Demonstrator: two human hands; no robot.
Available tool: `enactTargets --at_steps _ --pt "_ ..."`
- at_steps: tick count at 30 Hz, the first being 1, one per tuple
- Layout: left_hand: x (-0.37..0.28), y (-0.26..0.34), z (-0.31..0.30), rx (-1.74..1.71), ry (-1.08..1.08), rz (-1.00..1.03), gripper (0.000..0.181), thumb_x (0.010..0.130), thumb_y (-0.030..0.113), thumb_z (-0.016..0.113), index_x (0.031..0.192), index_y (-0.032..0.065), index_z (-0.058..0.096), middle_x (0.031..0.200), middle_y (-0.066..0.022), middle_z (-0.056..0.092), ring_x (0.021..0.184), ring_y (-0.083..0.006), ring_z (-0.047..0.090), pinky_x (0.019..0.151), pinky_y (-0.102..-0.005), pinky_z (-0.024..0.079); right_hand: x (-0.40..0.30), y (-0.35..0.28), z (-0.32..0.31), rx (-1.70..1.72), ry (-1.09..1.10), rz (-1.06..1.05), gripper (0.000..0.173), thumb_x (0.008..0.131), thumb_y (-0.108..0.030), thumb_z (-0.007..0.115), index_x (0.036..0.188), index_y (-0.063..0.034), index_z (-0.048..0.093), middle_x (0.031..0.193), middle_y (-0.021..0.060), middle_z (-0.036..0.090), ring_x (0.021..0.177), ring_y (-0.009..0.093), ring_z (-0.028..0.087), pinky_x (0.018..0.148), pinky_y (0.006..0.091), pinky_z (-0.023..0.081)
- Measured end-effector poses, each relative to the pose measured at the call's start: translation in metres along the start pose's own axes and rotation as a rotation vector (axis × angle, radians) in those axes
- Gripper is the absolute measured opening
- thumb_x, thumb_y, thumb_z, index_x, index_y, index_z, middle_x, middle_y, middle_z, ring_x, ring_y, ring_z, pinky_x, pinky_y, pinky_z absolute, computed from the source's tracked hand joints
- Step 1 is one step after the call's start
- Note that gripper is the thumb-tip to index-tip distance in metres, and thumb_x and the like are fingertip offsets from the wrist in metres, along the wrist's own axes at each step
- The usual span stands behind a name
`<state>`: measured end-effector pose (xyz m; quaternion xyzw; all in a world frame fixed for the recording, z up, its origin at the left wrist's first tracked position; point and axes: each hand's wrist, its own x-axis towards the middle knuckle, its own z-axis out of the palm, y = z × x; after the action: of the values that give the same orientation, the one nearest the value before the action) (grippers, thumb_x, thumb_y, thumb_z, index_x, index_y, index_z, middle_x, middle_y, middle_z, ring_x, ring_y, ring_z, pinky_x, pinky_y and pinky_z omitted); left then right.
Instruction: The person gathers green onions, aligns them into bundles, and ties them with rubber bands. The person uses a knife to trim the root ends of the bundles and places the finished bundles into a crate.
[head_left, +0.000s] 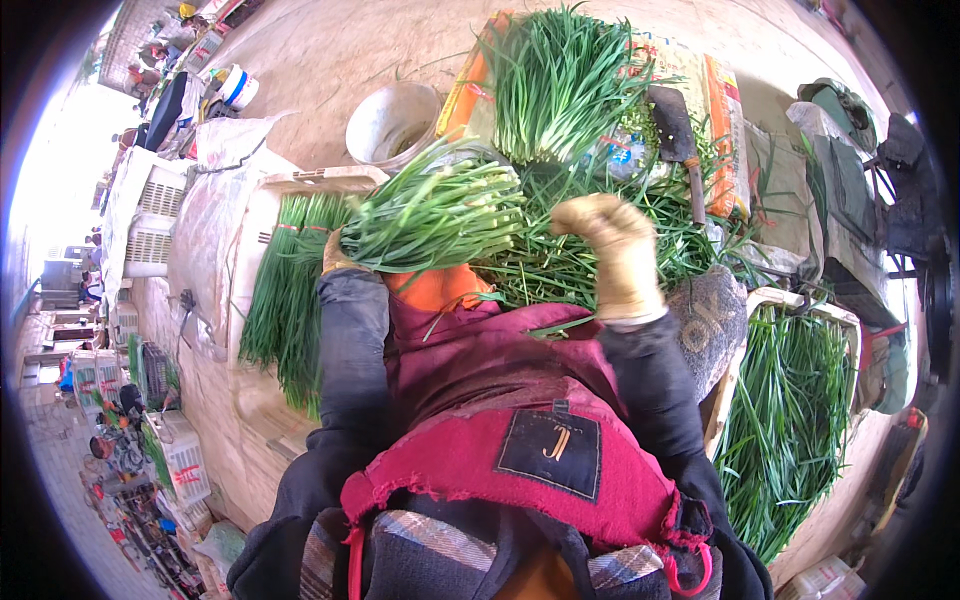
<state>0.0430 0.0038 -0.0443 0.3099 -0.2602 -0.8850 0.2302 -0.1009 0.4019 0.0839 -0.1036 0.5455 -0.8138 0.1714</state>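
Note:
My left hand (336, 253), gloved, is shut on a thick bunch of garlic chives (439, 214), its pale cut ends pointing right. My gloved right hand (609, 225) is blurred, raised over loose chive leaves; its fingers look curled, and whether anything is in them cannot be told. Further out, a big pile of chives (559, 82) lies on printed woven sacks (720, 135). A cleaver with a wooden handle (679, 131) rests at that pile's right. Tied chive bundles (289, 292) lie in a pale crate at my left.
A whitish bucket (394, 124) stands beyond the left crate (311, 178). At my right, a second crate (847, 319) holds many chives, with a grey cloth bundle (705, 322) beside it. Stacked white baskets (150, 217) stand far left. Folded bags and dark gear lie far right.

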Motion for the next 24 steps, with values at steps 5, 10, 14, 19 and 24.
enactTargets --at_steps 5,10,14,19,24 --pt "-0.014 -0.007 -0.010 0.398 -0.205 0.280 0.039 0.097 0.030 0.053 0.123 0.0032 0.063 0.118 -0.0179 0.069 0.104 -0.0365 0.068 0.096 -0.0549 0.055 0.005 -0.047 -0.086 0.632 -0.278 -0.287 0.034 0.101 -0.040 0.056 0.086 -0.0110 0.064 0.075 0.0067 0.063 0.065 0.018 0.057 0.077 0.0376 0.050" --pt "-0.004 -0.004 0.000 0.051 -0.393 0.029 0.039 0.097 0.023 0.052 0.130 0.0017 0.059 0.128 -0.0207 0.064 0.113 -0.0385 0.065 0.102 -0.0570 0.051 -0.011 0.003 -0.067 0.292 -0.710 -0.057 0.020 0.095 -0.031 0.064 0.095 -0.0112 0.068 0.075 0.0021 0.064 0.065 0.016 0.060 0.064 0.0327 0.050" --pt "0.000 0.002 0.006 -0.037 0.099 -0.014 0.039 0.096 0.027 0.054 0.124 0.0014 0.064 0.127 -0.0215 0.065 0.111 -0.0395 0.065 0.099 -0.0586 0.052 -0.009 0.008 -0.028 -1.150 -0.536 -0.229 0.029 0.087 -0.011 0.074 0.113 -0.0005 0.071 0.102 0.0102 0.074 0.087 0.023 0.070 0.080 0.0318 0.056" --pt "0.008 0.006 -0.001 -0.012 -0.017 -0.080 0.041 0.091 0.029 0.060 0.120 0.0007 0.065 0.122 -0.0213 0.067 0.109 -0.0409 0.065 0.097 -0.0609 0.052 0.032 -0.044 0.009 -0.744 -0.256 -0.676 0.031 0.086 -0.004 0.073 0.117 -0.0057 0.069 0.117 0.0089 0.070 0.114 0.025 0.063 0.100 0.0372 0.048" --pt "0.014 0.003 -0.004 -0.011 0.008 -0.006 0.040 0.089 0.029 0.062 0.118 0.0016 0.066 0.122 -0.0207 0.067 0.109 -0.0412 0.065 0.096 -0.0620 0.052 0.045 -0.040 0.074 -1.235 -0.428 -0.935 0.031 0.085 -0.019 0.069 0.115 -0.0117 0.069 0.103 0.0081 0.068 0.100 0.030 0.063 0.088 0.0396 0.050"
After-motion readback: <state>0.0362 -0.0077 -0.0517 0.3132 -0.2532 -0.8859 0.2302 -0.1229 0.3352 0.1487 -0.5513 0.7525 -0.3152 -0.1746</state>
